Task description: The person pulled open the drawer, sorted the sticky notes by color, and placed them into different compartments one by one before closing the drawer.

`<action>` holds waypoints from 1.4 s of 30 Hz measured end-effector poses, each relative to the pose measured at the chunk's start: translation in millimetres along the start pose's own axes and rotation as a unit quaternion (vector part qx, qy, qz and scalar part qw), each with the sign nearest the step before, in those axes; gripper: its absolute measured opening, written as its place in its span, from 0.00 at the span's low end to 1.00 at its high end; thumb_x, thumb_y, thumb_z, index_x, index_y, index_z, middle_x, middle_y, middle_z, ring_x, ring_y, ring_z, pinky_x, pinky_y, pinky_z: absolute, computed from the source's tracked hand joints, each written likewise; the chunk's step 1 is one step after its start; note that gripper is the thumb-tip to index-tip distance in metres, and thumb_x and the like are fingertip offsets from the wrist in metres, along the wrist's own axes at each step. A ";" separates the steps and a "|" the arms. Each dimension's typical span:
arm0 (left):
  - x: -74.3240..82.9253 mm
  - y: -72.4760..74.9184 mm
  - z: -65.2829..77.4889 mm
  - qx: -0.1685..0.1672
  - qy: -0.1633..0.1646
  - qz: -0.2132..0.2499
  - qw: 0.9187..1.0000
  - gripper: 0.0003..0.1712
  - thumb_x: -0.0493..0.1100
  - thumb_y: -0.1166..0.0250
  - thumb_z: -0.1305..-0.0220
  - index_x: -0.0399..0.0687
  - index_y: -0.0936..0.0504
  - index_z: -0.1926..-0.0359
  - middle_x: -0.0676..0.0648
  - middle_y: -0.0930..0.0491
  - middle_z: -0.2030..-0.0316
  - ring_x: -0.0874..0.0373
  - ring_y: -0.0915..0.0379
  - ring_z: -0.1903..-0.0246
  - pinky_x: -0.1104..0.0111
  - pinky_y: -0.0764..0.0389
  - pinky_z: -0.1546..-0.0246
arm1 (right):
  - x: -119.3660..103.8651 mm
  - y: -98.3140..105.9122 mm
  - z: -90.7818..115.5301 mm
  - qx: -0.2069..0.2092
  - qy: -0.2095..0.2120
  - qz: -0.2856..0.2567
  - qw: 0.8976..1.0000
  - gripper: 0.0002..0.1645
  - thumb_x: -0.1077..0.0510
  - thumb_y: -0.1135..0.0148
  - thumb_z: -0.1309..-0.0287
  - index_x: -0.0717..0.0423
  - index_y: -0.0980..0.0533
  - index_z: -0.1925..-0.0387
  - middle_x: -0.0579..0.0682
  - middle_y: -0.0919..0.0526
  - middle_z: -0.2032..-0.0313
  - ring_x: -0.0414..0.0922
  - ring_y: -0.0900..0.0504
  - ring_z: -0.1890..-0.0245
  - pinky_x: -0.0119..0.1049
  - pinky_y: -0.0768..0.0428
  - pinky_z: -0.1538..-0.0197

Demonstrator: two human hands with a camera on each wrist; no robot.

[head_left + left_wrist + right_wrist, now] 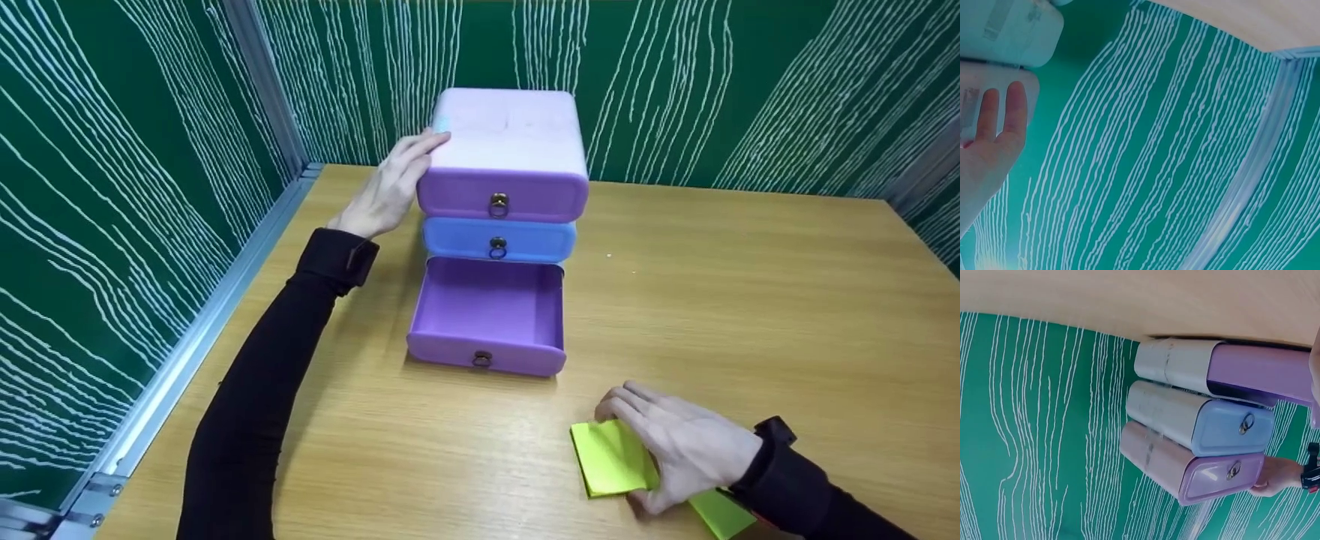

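Observation:
A small three-tier drawer unit (510,135) stands on the table, with a purple top drawer (540,196) and a blue middle drawer (457,238), both closed. Its purple bottom drawer (487,307) is pulled out and holds nothing. My left hand (386,184) rests on the unit's upper left side, fingers extended; two fingers show against the casing in the left wrist view. Lower right, my right hand (686,439) grips a yellow-green sticky note pad (611,457), fingers at its far edge and thumb at the near one. The right wrist view barely shows this hand.
A second green pad (720,514) lies partly hidden beneath the right wrist. Green walls with white wavy lines (660,90) rise behind and to the left of the wooden table (750,300). A metal rail (195,315) runs along the left edge.

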State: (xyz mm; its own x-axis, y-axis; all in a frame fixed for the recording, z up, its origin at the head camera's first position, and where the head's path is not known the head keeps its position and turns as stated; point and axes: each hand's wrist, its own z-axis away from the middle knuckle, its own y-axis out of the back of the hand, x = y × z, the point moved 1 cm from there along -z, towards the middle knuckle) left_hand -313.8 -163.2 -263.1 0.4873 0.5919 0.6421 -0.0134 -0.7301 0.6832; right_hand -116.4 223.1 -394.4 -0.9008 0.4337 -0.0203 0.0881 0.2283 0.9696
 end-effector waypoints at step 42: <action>-2.6 -3.4 0.2 0.010 -0.011 0.008 1.000 0.31 0.53 0.65 0.24 0.61 0.38 0.24 0.48 0.45 0.23 0.55 0.53 0.22 0.60 0.49 0.21 | 57.4 9.7 -196.9 0.033 -0.072 -0.050 0.996 0.30 0.36 0.28 0.54 0.55 0.32 0.74 0.54 0.27 0.58 0.50 0.30 0.60 0.40 0.23 0.58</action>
State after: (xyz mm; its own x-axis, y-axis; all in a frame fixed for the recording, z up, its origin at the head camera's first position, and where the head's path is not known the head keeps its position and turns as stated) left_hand -314.9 -162.3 -267.1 0.5058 0.5729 0.6450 -0.0039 -0.7461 0.6658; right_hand -250.9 78.5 -338.2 -0.8364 0.5257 -0.1555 0.0326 0.3309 0.9431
